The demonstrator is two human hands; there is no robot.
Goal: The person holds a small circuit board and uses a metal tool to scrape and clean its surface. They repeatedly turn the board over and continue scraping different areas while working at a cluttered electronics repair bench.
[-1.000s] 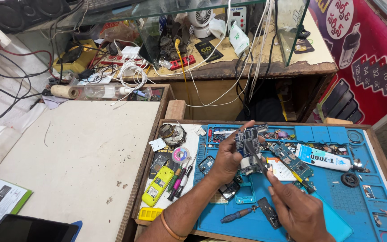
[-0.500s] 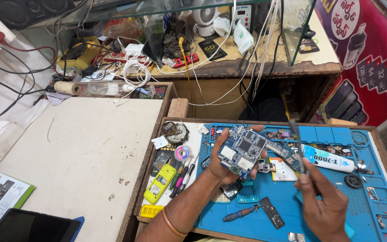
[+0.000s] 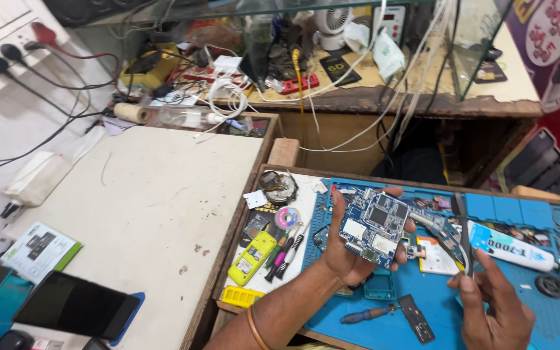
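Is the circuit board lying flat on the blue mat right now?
No: the left hand holds the circuit board up off the blue mat, fingers wrapped around its edges.

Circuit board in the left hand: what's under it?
Under the circuit board are the left hand cupping it and the blue work mat. What lies on the mat directly beneath is covered.

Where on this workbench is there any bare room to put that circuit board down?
The widest bare patch is the pale tabletop, between the tape roll at the back and the dark phone in front. The blue mat is crowded around the left hand holding the circuit board; the right hand holds tweezers.
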